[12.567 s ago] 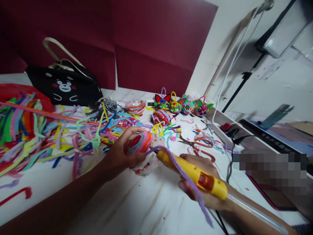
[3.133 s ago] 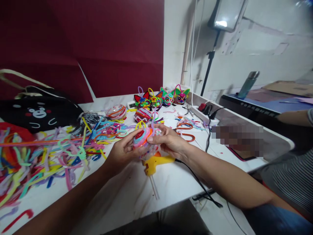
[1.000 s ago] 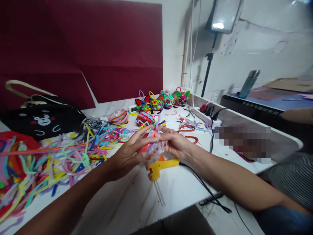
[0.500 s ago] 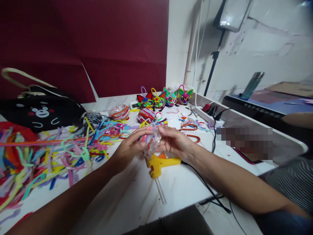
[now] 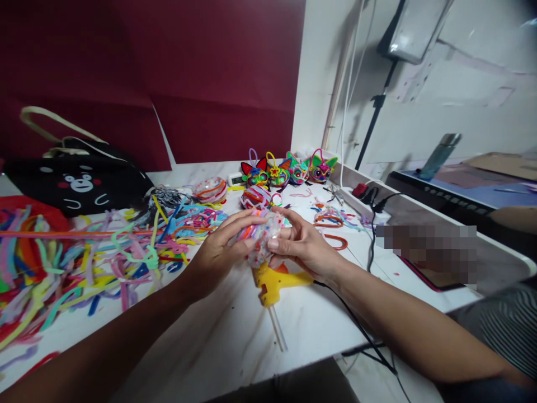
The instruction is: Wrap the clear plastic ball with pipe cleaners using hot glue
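A clear ball (image 5: 263, 238) with coloured specks and pink, orange and purple strips on its left side is held between both hands. My left hand (image 5: 222, 249) wraps its left side, thumb in front. My right hand (image 5: 304, 243) pinches its right side between thumb and fingers. Just below the ball, a yellow glue gun (image 5: 279, 284) lies on the white table (image 5: 218, 336), a clear glue stick (image 5: 277, 330) protruding from its rear. Behind the hands sit a striped ball (image 5: 255, 197) and another ball with coloured strips (image 5: 210, 191).
Many fuzzy coloured stems (image 5: 121, 252) cover the left side by a black bag (image 5: 79, 184). Several decorated cat-faced balls (image 5: 279, 173) stand at the back. A power strip (image 5: 367, 204), a black cable (image 5: 356, 319) and a grey tray edge (image 5: 428, 232) lie right.
The ball has turned, showing more of its speckled side. My right thumb has come down onto its front. The view has shifted slightly left.
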`<state>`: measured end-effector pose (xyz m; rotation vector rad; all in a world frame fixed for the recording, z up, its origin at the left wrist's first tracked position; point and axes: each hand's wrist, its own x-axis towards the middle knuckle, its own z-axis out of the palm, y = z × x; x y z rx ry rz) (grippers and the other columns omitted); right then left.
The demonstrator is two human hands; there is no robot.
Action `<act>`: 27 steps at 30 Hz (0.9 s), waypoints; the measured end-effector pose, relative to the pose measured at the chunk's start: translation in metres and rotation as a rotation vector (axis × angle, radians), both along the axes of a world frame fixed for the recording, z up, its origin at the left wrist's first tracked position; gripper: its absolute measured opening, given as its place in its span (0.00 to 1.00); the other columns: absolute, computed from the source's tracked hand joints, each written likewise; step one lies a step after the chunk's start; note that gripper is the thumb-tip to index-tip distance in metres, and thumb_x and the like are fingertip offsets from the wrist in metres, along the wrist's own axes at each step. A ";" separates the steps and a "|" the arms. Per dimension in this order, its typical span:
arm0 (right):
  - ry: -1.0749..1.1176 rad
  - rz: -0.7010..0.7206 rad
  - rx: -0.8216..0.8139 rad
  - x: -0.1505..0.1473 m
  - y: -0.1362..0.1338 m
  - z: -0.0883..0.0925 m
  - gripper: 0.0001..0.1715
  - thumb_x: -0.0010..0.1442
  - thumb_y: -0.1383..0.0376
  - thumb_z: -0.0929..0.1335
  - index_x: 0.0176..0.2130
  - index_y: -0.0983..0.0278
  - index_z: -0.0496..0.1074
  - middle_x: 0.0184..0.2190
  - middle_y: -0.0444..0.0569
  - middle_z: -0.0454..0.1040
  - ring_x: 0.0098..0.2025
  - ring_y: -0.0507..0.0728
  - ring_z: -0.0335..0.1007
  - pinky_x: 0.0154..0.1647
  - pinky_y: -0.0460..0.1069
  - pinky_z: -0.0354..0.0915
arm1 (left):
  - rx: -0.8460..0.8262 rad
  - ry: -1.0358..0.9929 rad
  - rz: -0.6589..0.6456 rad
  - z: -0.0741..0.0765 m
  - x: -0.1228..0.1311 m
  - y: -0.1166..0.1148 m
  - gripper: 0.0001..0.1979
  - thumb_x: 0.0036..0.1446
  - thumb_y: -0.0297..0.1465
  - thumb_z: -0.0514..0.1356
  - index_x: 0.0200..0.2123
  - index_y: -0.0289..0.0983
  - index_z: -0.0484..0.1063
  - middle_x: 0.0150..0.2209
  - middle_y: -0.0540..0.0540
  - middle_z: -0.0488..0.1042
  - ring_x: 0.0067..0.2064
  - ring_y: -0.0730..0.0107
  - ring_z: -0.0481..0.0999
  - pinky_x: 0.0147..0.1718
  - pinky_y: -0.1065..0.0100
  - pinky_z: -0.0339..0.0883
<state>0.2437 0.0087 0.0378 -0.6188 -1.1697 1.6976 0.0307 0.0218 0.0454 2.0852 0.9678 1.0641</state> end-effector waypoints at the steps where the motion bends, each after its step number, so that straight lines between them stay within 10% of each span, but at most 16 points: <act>1: 0.001 -0.003 0.002 0.000 0.000 0.000 0.61 0.43 0.59 0.85 0.64 0.62 0.52 0.25 0.40 0.81 0.23 0.53 0.79 0.28 0.44 0.76 | -0.008 -0.010 -0.006 0.000 -0.001 0.000 0.20 0.62 0.41 0.61 0.56 0.49 0.79 0.66 0.47 0.71 0.70 0.43 0.63 0.70 0.47 0.54; 11: -0.056 -0.033 0.083 0.006 0.005 0.004 0.53 0.52 0.53 0.80 0.64 0.60 0.52 0.29 0.42 0.81 0.29 0.58 0.83 0.28 0.48 0.76 | -0.106 -0.169 -0.109 0.001 -0.004 0.003 0.30 0.49 0.35 0.68 0.58 0.45 0.76 0.65 0.44 0.72 0.67 0.42 0.68 0.67 0.49 0.63; 17: -0.854 -0.016 0.516 0.043 0.010 0.019 0.21 0.58 0.63 0.72 0.50 0.64 0.72 0.43 0.53 0.81 0.44 0.60 0.80 0.44 0.54 0.73 | -0.229 -0.253 0.010 0.018 -0.006 -0.002 0.34 0.49 0.32 0.66 0.62 0.45 0.71 0.61 0.45 0.76 0.59 0.45 0.77 0.56 0.53 0.74; 22: -1.434 0.207 0.733 0.045 -0.005 0.027 0.32 0.51 0.74 0.71 0.56 0.64 0.74 0.56 0.57 0.77 0.57 0.66 0.74 0.58 0.58 0.67 | -0.205 -0.343 0.049 0.029 -0.010 0.001 0.38 0.42 0.32 0.69 0.60 0.43 0.72 0.67 0.43 0.70 0.61 0.42 0.75 0.57 0.53 0.73; 27: -1.576 0.292 0.832 0.027 -0.014 0.016 0.22 0.55 0.70 0.71 0.50 0.65 0.75 0.50 0.58 0.78 0.50 0.66 0.77 0.51 0.56 0.70 | -0.212 -0.348 0.098 0.032 -0.013 0.005 0.40 0.41 0.33 0.70 0.62 0.42 0.69 0.65 0.40 0.71 0.60 0.40 0.76 0.57 0.47 0.72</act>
